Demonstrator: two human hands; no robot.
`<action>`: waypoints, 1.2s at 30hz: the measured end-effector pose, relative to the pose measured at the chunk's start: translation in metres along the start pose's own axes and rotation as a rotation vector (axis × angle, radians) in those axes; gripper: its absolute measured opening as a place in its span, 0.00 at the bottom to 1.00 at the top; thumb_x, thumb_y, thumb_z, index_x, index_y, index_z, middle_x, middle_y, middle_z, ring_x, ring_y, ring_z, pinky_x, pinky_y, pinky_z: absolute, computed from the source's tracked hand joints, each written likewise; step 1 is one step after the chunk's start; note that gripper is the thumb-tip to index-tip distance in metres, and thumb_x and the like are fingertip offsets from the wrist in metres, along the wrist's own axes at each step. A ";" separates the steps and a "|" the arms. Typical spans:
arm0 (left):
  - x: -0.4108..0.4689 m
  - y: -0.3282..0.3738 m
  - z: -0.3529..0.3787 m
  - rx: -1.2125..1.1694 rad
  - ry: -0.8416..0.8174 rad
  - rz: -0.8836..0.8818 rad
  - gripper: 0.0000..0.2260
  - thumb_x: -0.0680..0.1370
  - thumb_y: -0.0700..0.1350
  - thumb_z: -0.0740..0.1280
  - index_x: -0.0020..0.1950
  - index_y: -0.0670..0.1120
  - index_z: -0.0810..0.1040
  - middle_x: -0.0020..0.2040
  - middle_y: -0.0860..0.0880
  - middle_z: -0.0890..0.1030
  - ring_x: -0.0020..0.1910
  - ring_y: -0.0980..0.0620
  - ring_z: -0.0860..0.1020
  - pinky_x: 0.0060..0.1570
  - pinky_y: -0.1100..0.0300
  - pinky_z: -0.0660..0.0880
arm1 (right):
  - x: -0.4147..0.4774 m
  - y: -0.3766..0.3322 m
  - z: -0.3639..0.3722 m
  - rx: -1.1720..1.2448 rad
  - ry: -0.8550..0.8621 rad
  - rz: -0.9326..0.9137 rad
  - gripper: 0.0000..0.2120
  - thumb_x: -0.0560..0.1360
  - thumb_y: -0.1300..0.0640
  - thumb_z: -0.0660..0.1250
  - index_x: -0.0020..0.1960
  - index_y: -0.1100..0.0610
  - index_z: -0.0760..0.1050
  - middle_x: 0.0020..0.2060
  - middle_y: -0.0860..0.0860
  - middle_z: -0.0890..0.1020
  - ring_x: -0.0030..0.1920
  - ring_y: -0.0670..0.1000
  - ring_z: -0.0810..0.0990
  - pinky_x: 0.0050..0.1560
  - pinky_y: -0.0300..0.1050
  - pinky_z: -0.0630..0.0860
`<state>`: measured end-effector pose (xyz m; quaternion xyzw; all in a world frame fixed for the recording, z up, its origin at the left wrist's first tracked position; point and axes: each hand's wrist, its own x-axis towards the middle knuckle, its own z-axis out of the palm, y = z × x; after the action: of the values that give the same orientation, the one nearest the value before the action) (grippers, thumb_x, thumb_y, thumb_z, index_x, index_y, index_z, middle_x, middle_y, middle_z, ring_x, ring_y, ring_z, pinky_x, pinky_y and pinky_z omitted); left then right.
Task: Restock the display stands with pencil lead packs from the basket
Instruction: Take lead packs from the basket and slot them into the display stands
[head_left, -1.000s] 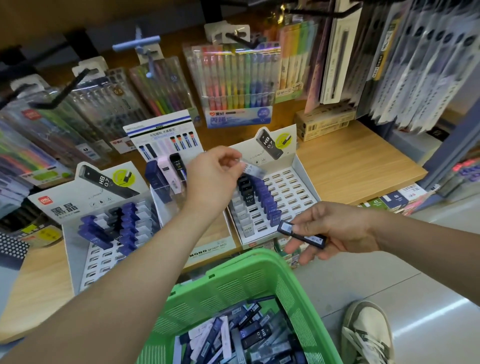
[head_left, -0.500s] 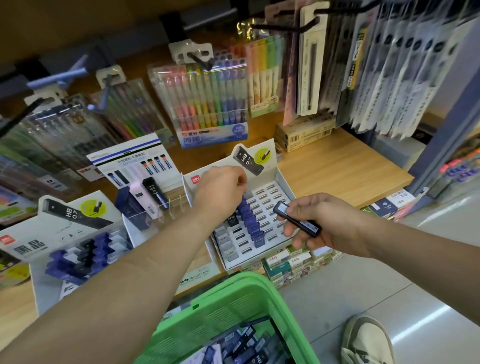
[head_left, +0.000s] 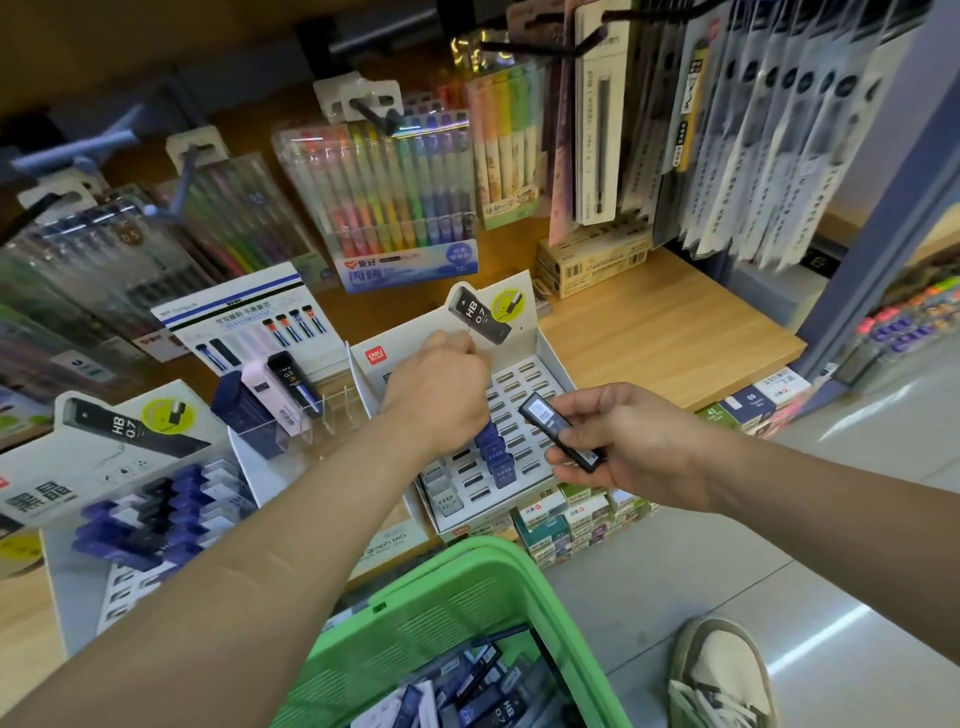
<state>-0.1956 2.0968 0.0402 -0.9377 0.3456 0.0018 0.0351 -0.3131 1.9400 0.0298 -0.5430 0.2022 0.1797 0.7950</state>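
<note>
Seating packs in the white cardboard display stand with a slotted deck (head_left: 527, 376), on the pale wooden shelf (head_left: 665, 332).

- Left hand (head_left: 441, 389): knuckles up over the stand's rear-left rows, fingers curled under. Cannot tell whether they hold a pack.
- Right hand (head_left: 623, 447): pinches a slim black plastic pencil lead pack (head_left: 561, 439) between thumb and fingertips. The pack is tilted and hovers over the stand's right side, apart from it.
- More packs lie loose in the green plastic basket (head_left: 467, 613) below.

Judgement: turn the pack upright, line its narrow end up with a vacant slot beside the row of blue packs (head_left: 491, 447), and press straight down. An angled entry would likely snag the slot edge or knock the neighbours.
</note>
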 end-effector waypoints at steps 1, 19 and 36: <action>-0.005 0.000 0.000 -0.090 0.041 0.017 0.18 0.77 0.41 0.60 0.66 0.47 0.74 0.59 0.48 0.75 0.61 0.47 0.69 0.55 0.50 0.74 | -0.001 0.000 0.000 0.013 0.006 -0.012 0.12 0.77 0.74 0.61 0.56 0.64 0.77 0.41 0.58 0.80 0.38 0.51 0.82 0.40 0.43 0.83; -0.105 0.005 0.004 -1.440 0.288 -0.447 0.07 0.63 0.52 0.75 0.38 0.53 0.85 0.35 0.45 0.84 0.33 0.49 0.82 0.36 0.60 0.80 | -0.005 0.002 0.027 -0.081 -0.178 -0.022 0.16 0.76 0.57 0.67 0.58 0.68 0.76 0.43 0.62 0.85 0.30 0.48 0.80 0.27 0.35 0.76; -0.082 -0.014 0.022 -0.634 0.418 -0.347 0.07 0.74 0.45 0.73 0.52 0.48 0.84 0.38 0.57 0.81 0.37 0.62 0.78 0.43 0.65 0.77 | 0.009 0.041 -0.012 -1.691 0.025 -0.466 0.24 0.80 0.58 0.59 0.76 0.52 0.62 0.75 0.51 0.64 0.74 0.52 0.63 0.70 0.45 0.64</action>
<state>-0.2482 2.1617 0.0212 -0.9268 0.1643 -0.0880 -0.3261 -0.3273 1.9435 -0.0113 -0.9797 -0.1060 0.0963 0.1406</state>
